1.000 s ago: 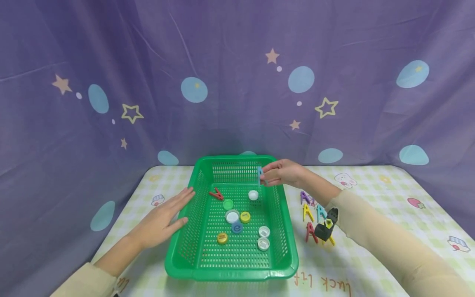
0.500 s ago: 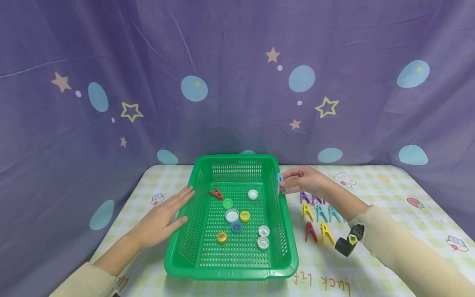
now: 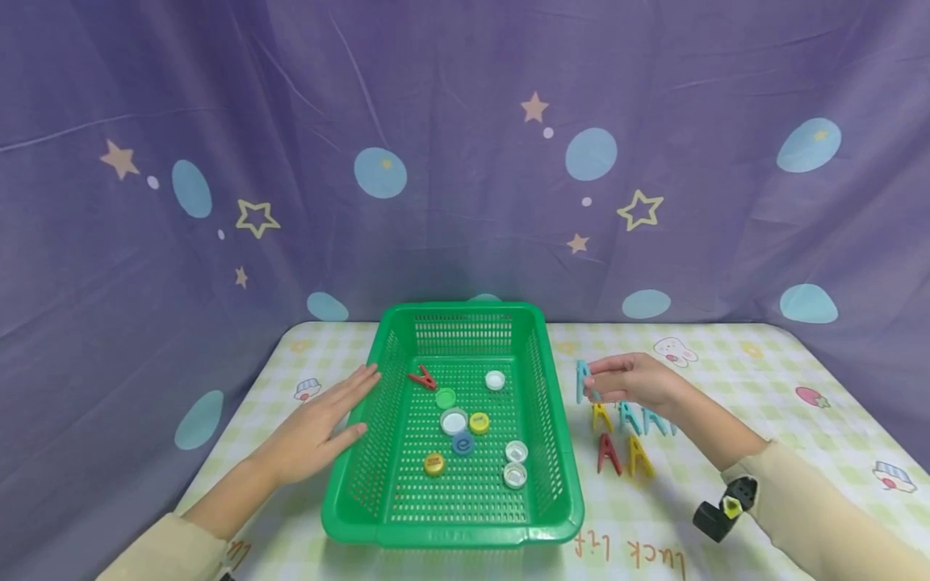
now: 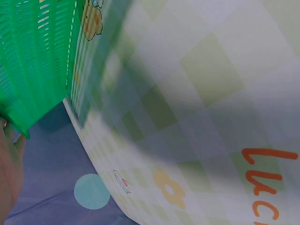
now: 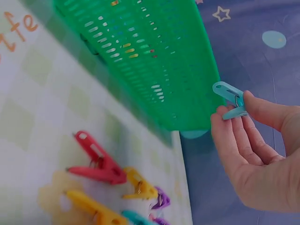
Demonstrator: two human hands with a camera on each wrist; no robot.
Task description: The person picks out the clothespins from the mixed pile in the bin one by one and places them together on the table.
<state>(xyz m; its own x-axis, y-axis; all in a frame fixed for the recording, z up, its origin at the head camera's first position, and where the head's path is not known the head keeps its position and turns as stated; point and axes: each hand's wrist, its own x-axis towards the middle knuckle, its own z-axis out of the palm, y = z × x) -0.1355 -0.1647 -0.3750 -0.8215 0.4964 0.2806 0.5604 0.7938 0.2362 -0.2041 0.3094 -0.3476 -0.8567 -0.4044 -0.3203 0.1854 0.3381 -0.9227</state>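
Note:
A light blue clothespin [image 5: 233, 99] is pinched between the thumb and fingers of my right hand [image 3: 635, 380], just right of the basket and over the far end of the laid-out clothespins. Flat on the left rim of the green basket [image 3: 450, 535] rests my left hand [image 3: 320, 428], fingers straight. Inside the basket lie a red clothespin [image 3: 424, 378] and several bottle caps, among them a blue cap [image 3: 462, 443], a yellow cap [image 3: 479, 423] and a gold cap [image 3: 433, 464]. The purple clothespins at the back are hidden by my right hand in the head view.
Rows of clothespins lie on the checkered tablecloth right of the basket: a red clothespin [image 3: 609, 454], a yellow clothespin [image 3: 640, 457] and light blue clothespins [image 3: 630, 418] behind them. A purple curtain [image 3: 465, 161] hangs behind the table.
My right hand has carried the light blue clothespin from above the basket, over its right rim, to above the table on the right. The left hand stays in place.

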